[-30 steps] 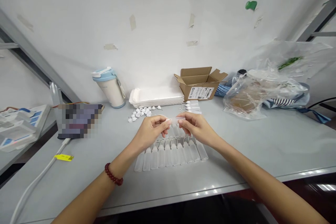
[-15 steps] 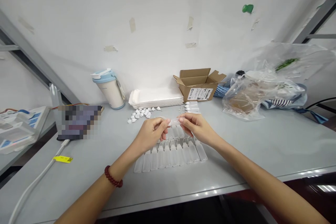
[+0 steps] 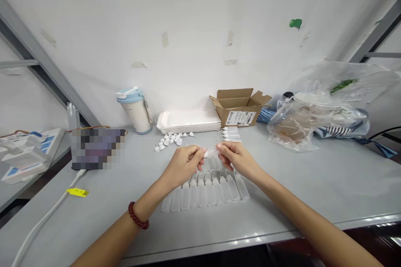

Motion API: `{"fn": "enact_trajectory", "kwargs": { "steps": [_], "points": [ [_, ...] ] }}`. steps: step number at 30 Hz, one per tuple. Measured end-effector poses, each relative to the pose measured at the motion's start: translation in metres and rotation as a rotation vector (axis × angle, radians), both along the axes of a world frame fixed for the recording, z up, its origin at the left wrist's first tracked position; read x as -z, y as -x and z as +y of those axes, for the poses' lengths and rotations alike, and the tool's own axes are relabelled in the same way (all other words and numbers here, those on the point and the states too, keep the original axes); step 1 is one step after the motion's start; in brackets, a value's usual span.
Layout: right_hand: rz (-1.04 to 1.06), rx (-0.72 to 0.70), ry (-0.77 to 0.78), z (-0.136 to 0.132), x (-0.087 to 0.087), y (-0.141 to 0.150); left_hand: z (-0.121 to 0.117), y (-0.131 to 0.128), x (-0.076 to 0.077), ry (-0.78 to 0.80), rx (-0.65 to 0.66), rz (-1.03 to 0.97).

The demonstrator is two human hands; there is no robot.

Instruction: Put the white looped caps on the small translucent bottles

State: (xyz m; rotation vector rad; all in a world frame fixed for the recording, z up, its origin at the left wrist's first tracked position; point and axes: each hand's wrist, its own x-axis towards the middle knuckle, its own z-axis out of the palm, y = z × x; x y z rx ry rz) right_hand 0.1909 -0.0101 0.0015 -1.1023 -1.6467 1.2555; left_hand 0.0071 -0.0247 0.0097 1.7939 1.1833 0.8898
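Between my hands is a small translucent plastic bottle (image 3: 213,152), held almost level. My left hand (image 3: 185,162) pinches its white cap end between thumb and fingers. The other end of the bottle is gripped by my right hand (image 3: 238,159), and fingers hide parts of it. Just below lies a row of similar translucent bottles (image 3: 201,195), side by side, with thin white curved strips at their necks. More bottles lie partly hidden under my hands. Beyond my left hand is a loose heap of small white pointed caps (image 3: 171,138). Several bottles with white tops (image 3: 230,134) lie behind my right hand.
Along the wall stand a cream tumbler with a blue lid (image 3: 135,110), a stack of white trays (image 3: 191,122) and an open cardboard box (image 3: 239,110). Clear plastic bags (image 3: 293,127) lie at right. A blurred-out device (image 3: 97,148) with a white cable (image 3: 46,217) sits left.
The whole view has shifted, with everything sitting slightly lower in the picture. My hands still hold the bottle between them; slightly more of its body shows now.
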Motion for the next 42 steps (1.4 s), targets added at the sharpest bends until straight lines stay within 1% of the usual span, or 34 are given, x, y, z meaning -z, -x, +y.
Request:
{"fn": "enact_trajectory", "kwargs": {
  "steps": [4, 6, 8, 9, 11, 13, 14, 16, 18, 19, 21, 23, 24, 25, 26, 29, 30, 32, 35, 37, 39, 42],
  "points": [
    [0.012, 0.02, 0.051, 0.001, 0.001, 0.001, -0.003, -0.002, 0.001, 0.037, 0.024, -0.019],
    [0.025, 0.027, 0.036, 0.001, 0.0, 0.001, -0.004, -0.002, 0.001, 0.046, 0.021, -0.053],
    [0.032, 0.042, -0.012, 0.0, -0.002, 0.0, -0.003, -0.001, 0.0, 0.084, 0.021, -0.077],
    [0.026, 0.053, -0.041, -0.001, -0.003, 0.001, -0.002, -0.001, 0.0, 0.124, 0.039, -0.088],
    [-0.001, 0.067, -0.092, -0.003, -0.003, 0.001, -0.001, 0.001, -0.001, 0.246, 0.117, -0.116],
    [-0.017, 0.068, -0.11, -0.003, -0.003, 0.001, 0.0, 0.001, -0.001, 0.358, 0.182, -0.147],
    [-0.017, 0.068, -0.101, -0.003, -0.002, 0.002, 0.0, 0.002, -0.001, 0.391, 0.192, -0.159],
    [-0.017, 0.073, -0.067, -0.002, -0.001, 0.002, -0.001, 0.002, -0.002, 0.404, 0.174, -0.146],
    [-0.013, 0.08, -0.017, -0.001, -0.001, 0.003, -0.002, 0.001, -0.001, 0.348, 0.128, -0.072],
    [-0.005, 0.084, 0.014, 0.0, -0.001, 0.004, -0.002, 0.001, 0.0, 0.281, 0.098, -0.015],
    [0.023, 0.093, 0.075, 0.001, 0.0, 0.005, -0.003, -0.001, 0.003, 0.064, 0.038, 0.113],
    [0.053, 0.108, 0.116, 0.001, 0.0, 0.006, -0.004, -0.002, 0.007, -0.165, -0.002, 0.2],
    [0.068, 0.117, 0.127, 0.001, 0.001, 0.006, -0.004, -0.003, 0.008, -0.218, -0.01, 0.216],
    [0.082, 0.124, 0.132, 0.002, 0.001, 0.006, -0.003, -0.003, 0.009, -0.208, -0.003, 0.21],
    [0.099, 0.127, 0.133, 0.002, 0.001, 0.005, -0.003, -0.003, 0.01, -0.141, 0.02, 0.18],
    [0.138, 0.108, 0.106, 0.002, 0.001, 0.003, -0.001, -0.003, 0.007, 0.206, 0.145, 0.007],
    [0.131, 0.092, 0.081, 0.001, 0.0, 0.002, -0.001, -0.003, 0.005, 0.298, 0.182, -0.061],
    [0.093, 0.046, 0.013, 0.0, -0.002, 0.0, -0.001, -0.002, 0.0, 0.424, 0.215, -0.194],
    [0.055, -0.037, -0.058, -0.002, -0.006, -0.002, -0.003, -0.001, -0.004, 0.568, 0.229, -0.366],
    [0.055, -0.06, -0.056, -0.003, -0.007, -0.003, -0.004, -0.001, -0.005, 0.624, 0.225, -0.443],
    [0.057, -0.048, -0.032, -0.004, -0.006, -0.003, -0.003, -0.001, -0.004, 0.617, 0.205, -0.461],
    [0.126, -0.023, 0.05, -0.003, -0.002, -0.001, -0.002, -0.001, -0.003, 0.545, 0.171, -0.368]
  ]
}}
